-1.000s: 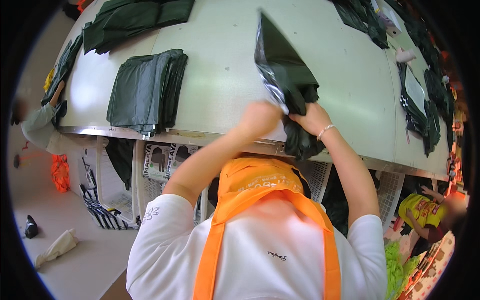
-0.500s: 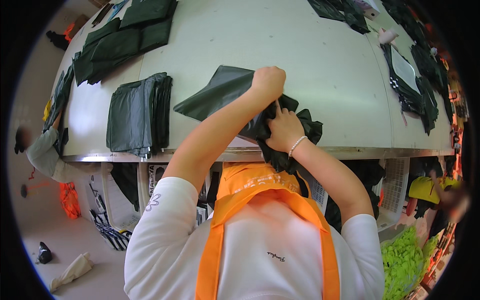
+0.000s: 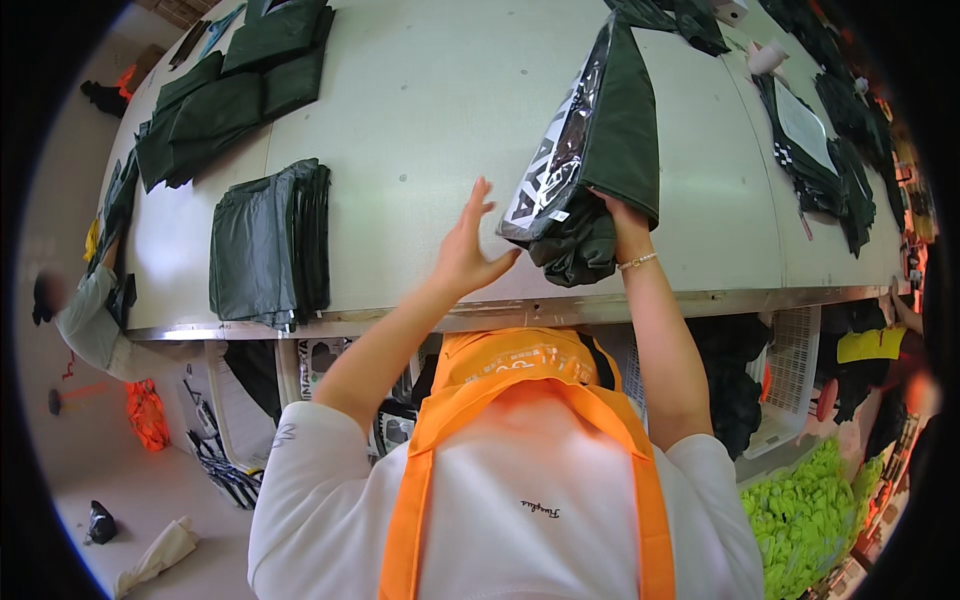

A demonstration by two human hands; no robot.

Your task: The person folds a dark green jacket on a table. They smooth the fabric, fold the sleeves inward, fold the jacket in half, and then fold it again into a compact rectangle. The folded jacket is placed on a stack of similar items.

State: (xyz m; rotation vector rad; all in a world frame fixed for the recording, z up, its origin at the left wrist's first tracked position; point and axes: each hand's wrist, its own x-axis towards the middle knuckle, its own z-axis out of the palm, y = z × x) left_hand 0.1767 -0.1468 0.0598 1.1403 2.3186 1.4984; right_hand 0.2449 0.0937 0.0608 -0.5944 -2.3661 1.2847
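A dark green, smooth-coated fabric piece [image 3: 630, 125] stands up off the table in front of me. Along its left side runs a glossy clear panel [image 3: 550, 165] with black and white print, and its lower end is bunched up. My right hand [image 3: 628, 224] grips this piece at the lower right, with the fingers partly hidden behind the fabric. To the left of it, my left hand [image 3: 468, 243] is open, thumb and fingers spread, touching nothing. A flat stack of dark green pieces [image 3: 265, 245] lies further left, near the table's front edge.
Folded dark green bundles [image 3: 245, 95] lie at the far left of the pale table [image 3: 420, 120]. More dark pieces [image 3: 815, 165] lie at the right. Below the edge are white crates [image 3: 790, 380] and a lime-green heap [image 3: 805, 500]. A person [image 3: 88, 315] stands at the left.
My left hand has let go of the dark green piece and moved left, opening. My right hand has raised and turned the piece, so its clear printed panel now shows.
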